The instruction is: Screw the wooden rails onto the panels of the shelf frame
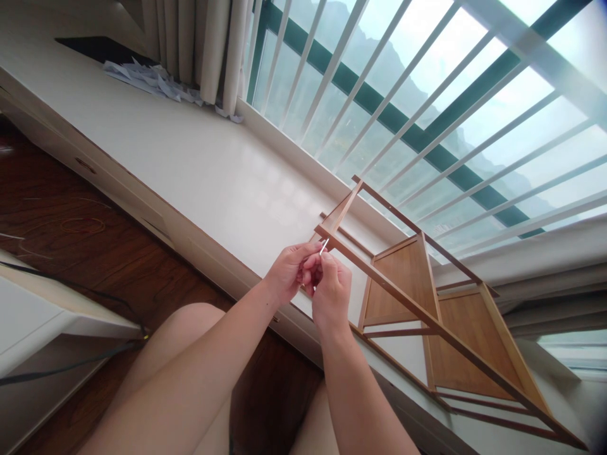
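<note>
My right hand (333, 291) pinches a slim metal rod (324, 246); beside it, my left hand's (287, 273) hold is unclear; wooden shelf rack (403, 284) just beyond.

Got a barred window (417, 136) up top — hazy mountains (391, 76) outside — and curtains (190, 44) on both sides, with white paper (152, 81) by the left one on a white ledge (190, 170). Also seeing a dark wood floor (38, 183), plus black straps (57, 368) by white furniture (42, 322) lower left.

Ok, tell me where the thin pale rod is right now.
In the head view, the thin pale rod is just right of centre, where the left hand and right hand meet, beside the left end of the wooden frame.
</note>
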`<move>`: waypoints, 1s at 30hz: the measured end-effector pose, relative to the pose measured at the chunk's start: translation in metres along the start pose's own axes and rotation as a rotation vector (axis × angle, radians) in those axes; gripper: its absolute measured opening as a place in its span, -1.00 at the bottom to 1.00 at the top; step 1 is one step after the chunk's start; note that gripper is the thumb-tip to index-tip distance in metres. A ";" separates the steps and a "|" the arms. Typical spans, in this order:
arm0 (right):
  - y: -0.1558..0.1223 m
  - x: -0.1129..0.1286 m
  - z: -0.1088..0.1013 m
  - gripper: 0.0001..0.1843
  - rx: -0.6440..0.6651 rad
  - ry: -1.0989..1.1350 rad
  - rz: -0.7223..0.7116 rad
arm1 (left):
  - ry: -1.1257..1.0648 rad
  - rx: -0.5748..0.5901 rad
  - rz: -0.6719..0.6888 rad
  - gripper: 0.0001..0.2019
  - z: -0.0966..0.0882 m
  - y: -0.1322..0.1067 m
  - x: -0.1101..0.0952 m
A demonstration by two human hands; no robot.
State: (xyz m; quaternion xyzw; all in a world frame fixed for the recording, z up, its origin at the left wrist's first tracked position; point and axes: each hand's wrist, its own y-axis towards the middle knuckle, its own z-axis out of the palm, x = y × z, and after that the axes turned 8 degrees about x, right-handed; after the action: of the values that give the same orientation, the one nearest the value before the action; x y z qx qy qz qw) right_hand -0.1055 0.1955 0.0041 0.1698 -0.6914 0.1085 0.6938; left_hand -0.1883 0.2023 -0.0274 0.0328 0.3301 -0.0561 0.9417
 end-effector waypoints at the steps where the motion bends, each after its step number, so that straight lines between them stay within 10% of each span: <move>1: 0.000 -0.001 0.001 -0.55 -0.005 0.016 -0.004 | 0.003 0.001 0.008 -0.52 0.000 0.000 -0.001; 30: 0.004 -0.013 0.036 -0.62 -0.111 0.569 -0.090 | 0.090 -0.081 0.040 -0.68 -0.010 -0.011 -0.013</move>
State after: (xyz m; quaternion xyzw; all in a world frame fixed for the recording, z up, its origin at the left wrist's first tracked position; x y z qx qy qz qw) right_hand -0.1403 0.1869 -0.0087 0.1249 -0.4657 0.0828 0.8722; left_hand -0.2059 0.1935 -0.0275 0.0036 0.3736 -0.0225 0.9273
